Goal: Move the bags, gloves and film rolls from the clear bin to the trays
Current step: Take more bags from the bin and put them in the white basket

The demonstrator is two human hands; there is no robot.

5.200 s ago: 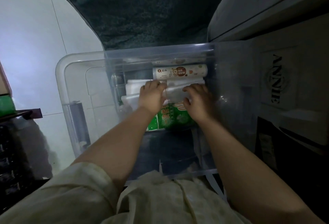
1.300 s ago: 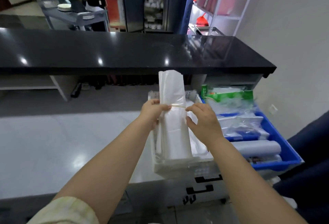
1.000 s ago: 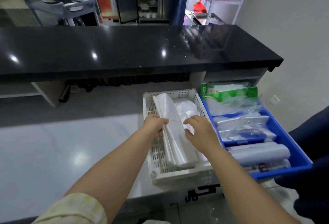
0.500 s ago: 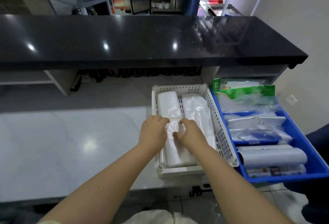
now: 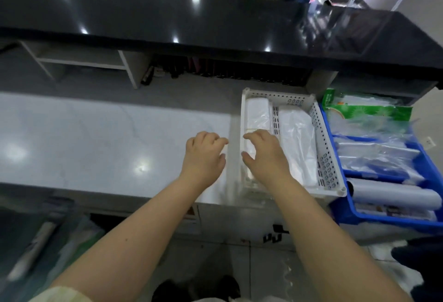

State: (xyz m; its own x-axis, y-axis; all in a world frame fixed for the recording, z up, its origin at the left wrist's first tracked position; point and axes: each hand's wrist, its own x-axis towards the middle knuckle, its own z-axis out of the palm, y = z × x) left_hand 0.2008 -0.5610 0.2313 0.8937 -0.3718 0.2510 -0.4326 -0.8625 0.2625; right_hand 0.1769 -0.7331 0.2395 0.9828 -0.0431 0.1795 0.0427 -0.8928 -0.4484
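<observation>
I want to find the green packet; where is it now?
In the head view, the green packet lies at the far end of the blue tray, right of the white basket.

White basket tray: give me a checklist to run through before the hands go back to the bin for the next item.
1. Left hand empty, over the countertop: ok.
2. Right hand free of the bag bundle: cannot tell; it is open but hovers low over the near end.
3. Left bag bundle lying inside the white basket tray: ok.
4. Second bag bundle lying flat beside it: ok.
5. Blue tray fully supported: not ok; its near corner overhangs the counter edge.
6. Clear bin in view for the next pick: not ok; out of frame.
</observation>
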